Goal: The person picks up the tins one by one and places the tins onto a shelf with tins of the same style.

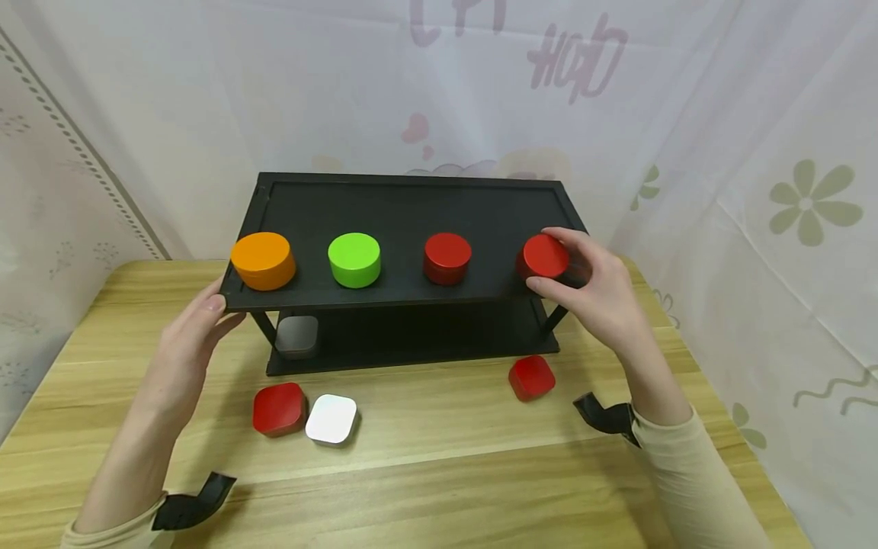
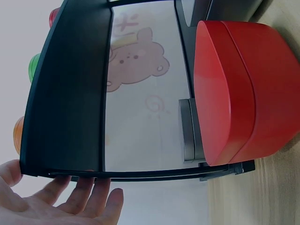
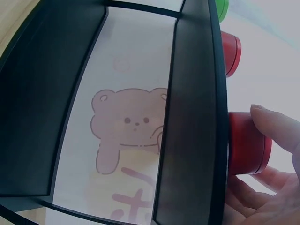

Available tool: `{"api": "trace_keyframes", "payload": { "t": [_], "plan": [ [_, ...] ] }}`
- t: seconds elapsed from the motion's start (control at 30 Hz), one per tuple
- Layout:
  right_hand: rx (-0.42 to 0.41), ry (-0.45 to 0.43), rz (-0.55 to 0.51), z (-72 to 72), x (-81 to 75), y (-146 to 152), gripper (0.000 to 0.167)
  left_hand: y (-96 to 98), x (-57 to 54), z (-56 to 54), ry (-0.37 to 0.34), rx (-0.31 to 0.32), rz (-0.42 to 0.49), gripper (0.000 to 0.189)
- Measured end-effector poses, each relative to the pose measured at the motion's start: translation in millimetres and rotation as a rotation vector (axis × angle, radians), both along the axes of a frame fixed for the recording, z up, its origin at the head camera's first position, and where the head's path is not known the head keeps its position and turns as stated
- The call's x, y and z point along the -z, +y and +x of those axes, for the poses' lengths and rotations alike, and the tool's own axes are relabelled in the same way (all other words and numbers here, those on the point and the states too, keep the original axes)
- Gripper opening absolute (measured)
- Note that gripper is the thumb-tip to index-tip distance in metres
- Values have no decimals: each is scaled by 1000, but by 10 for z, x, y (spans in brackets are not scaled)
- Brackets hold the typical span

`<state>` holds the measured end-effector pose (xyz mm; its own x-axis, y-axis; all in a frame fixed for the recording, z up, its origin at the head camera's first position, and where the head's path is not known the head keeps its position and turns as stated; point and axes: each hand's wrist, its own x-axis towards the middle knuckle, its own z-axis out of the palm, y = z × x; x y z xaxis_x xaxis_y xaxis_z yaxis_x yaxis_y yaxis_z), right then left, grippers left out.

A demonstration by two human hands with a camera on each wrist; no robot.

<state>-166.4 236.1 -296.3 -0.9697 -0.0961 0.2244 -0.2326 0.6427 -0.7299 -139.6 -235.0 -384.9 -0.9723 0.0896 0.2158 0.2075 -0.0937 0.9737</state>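
Note:
A black two-tier shelf rack (image 1: 411, 210) stands on the wooden table. My left hand (image 1: 181, 354) grips the left front corner of its upper tier, thumb at the edge and fingers beneath. At the right end of that tier, my right hand (image 1: 597, 293) holds a round red tin (image 1: 545, 257) between thumb and fingers, its base at the shelf surface in the right wrist view. Along the front of the same tier stand an orange round tin (image 1: 264, 261), a green round tin (image 1: 354, 260) and another red round tin (image 1: 447, 259).
On the lower tier's left end sits a grey square tin (image 1: 297, 337). In front of the rack lie a red tin (image 1: 279, 409), a white square tin (image 1: 332, 419) and, further right, a red square tin (image 1: 532, 378). A printed white curtain (image 1: 343, 91) hangs behind.

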Motion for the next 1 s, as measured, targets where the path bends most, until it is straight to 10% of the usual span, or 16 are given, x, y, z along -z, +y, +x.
{"api": "trace_keyframes", "payload": {
  "t": [1.0],
  "plan": [
    [-27, -53, 107, -168, -40, 53, 65, 27, -34, 11, -11, 1, -11, 46]
  ]
}}
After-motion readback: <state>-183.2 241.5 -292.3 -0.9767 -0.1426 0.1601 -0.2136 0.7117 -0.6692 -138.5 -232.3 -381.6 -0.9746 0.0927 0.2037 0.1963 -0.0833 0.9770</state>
